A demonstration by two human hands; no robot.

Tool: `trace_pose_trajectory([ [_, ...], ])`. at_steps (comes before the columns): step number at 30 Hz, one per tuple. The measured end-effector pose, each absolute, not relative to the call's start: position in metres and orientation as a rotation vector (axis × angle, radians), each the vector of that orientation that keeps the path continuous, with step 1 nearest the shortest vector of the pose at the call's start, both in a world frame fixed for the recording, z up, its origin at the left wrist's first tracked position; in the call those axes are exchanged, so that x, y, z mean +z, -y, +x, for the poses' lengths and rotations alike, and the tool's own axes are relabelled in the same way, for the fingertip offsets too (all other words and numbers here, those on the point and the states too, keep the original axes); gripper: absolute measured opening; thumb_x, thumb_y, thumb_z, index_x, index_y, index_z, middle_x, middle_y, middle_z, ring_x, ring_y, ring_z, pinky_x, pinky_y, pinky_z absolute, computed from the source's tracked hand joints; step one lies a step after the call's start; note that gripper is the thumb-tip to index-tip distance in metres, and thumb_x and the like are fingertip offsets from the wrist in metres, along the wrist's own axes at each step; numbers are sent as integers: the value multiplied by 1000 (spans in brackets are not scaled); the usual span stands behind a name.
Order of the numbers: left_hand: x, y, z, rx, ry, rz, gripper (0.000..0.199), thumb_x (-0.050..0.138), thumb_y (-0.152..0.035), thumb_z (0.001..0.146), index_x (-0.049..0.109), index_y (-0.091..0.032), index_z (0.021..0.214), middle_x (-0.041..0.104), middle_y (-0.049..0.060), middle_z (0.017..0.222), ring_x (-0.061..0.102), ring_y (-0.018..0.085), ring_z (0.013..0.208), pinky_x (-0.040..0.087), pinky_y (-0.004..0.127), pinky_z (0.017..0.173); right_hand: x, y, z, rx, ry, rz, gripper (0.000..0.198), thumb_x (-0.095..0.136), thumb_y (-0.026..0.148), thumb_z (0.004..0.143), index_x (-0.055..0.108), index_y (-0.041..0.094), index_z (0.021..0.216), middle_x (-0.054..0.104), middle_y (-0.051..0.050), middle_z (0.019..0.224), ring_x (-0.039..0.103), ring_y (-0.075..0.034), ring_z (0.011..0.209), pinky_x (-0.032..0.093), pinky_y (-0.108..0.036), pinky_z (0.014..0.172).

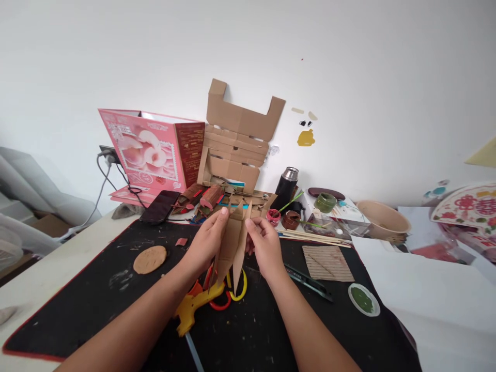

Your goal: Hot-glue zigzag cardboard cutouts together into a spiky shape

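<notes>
Between my two hands I hold a folded piece of brown cardboard [231, 238], its long flaps standing apart and pointing down over the black mat. My left hand [209, 232] grips its left side, thumb on top. My right hand [265, 243] pinches the right flap near its upper end. Just below the cardboard lie a yellow hot glue gun [194, 306] with a glue stick in its rear, and scissors with red and yellow handles [241, 289], partly hidden by the cardboard.
On the black mat [127, 315] lie a round clay disc [150, 259], a utility knife [309, 282], corrugated cardboard [328, 262] and a lid of green paint [363, 299]. Behind stand a pink box [147, 150], an opened carton [236, 139], a black thermos [285, 188] and paint jars [290, 220].
</notes>
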State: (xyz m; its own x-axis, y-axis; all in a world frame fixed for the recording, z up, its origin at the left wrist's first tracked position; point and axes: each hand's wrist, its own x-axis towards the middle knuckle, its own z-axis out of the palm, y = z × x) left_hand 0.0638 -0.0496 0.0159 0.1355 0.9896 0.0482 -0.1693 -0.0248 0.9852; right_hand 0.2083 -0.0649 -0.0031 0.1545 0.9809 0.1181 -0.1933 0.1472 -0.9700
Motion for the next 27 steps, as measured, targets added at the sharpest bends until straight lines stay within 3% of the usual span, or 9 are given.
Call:
trace_pose_trajectory([
  [3,8,48,63,1188,-953,1172,63,63,-83,85,68,-21,94,73,2,74,67,24,67,54,33,63,-3,65,208,1096,1021,-1028,51,81,72,78,63,24,84,56,7,51,51,-14,37,36,-26,35],
  [10,6,49,62,1311,-1027,1346,52,58,-73,95,69,-23,102,75,4,96,69,26,93,54,34,87,-1,69,207,1069,1048,-1043,49,77,71,82,64,24,85,52,7,53,48,-14,39,38,-27,37],
  [14,17,49,63,1299,-1033,1361,36,72,-55,87,65,-23,100,70,1,93,66,23,89,53,32,84,2,71,206,1073,1066,-1025,48,77,69,83,64,23,86,53,7,54,49,-14,40,39,-27,38],
  [18,26,53,61,1297,-1061,1420,26,69,-45,87,65,-23,100,68,0,92,63,21,86,52,31,81,6,72,206,1031,1065,-1003,45,78,66,84,66,23,89,54,6,58,49,-14,42,40,-26,39],
  [27,35,62,59,1386,-1068,1528,26,67,-49,93,63,-24,94,63,-1,86,59,20,82,48,29,76,10,78,204,977,1068,-993,38,75,61,88,68,24,90,54,5,56,48,-14,42,41,-27,39],
])
